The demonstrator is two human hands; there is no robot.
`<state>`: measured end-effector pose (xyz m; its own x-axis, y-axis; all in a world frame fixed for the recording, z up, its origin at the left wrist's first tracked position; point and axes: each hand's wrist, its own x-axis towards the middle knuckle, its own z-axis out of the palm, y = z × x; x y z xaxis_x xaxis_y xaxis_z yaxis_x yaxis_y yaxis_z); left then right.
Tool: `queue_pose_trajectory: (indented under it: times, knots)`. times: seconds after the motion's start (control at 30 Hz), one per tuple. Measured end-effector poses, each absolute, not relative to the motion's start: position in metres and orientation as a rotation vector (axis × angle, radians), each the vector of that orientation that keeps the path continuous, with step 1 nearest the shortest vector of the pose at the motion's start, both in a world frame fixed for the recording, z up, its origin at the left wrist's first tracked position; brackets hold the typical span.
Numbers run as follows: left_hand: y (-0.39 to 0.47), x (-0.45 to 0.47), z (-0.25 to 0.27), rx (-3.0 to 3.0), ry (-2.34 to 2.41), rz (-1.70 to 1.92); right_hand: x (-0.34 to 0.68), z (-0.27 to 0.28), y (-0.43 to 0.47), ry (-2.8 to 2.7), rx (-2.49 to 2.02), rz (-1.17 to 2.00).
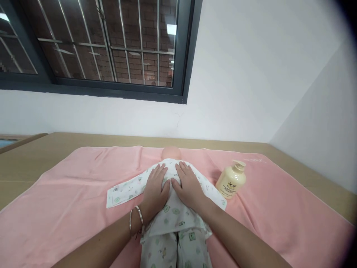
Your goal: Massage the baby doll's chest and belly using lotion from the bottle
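Note:
A baby doll [171,153] with a bald, smooth head lies stretched out, its head at the far end. It wears a white printed top [178,216] with long sleeves spread to both sides, and matching trousers [192,249]. My left hand [156,189] lies flat on the left side of the doll's upper body, fingers pointing toward the head. My right hand [190,186] rests flat on the other side, mirroring it, with the thumbs close together. Neither hand grips anything. Whether the doll's front or back is up, I cannot tell.
A cream pump bottle [231,181] stands, slightly tilted in view, by the right sleeve. Under everything spreads a pink towel [83,208] on a wooden table [25,163]. A white wall [228,74] and a barred window [111,44] rise behind.

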<state>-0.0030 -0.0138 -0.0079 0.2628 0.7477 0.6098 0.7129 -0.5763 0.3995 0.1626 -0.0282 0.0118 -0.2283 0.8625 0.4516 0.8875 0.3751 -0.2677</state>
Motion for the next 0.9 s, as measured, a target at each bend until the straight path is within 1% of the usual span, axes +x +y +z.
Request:
queue_pose_trajectory:
  times: [0.37,0.53,0.67,0.8,0.9]
  knots:
    - [-0.016,-0.003,-0.005,2.489,1.434,1.241,0.162,0.011,-0.029,-2.104,-1.494,-0.066]
    - [-0.019,-0.003,0.001,2.685,1.395,1.281,0.163,0.011,-0.029,-2.105,-1.485,-0.053]
    - [-0.025,-0.002,0.008,2.823,1.286,1.381,0.161,0.016,-0.03,-2.127,-1.508,-0.051]
    - [-0.031,-0.001,0.012,2.835,1.218,1.469,0.153,0.023,-0.044,-2.169,-1.56,-0.131]
    - [-0.033,0.0,0.013,2.828,1.246,1.423,0.147,0.028,-0.059,-2.194,-1.558,-0.239]
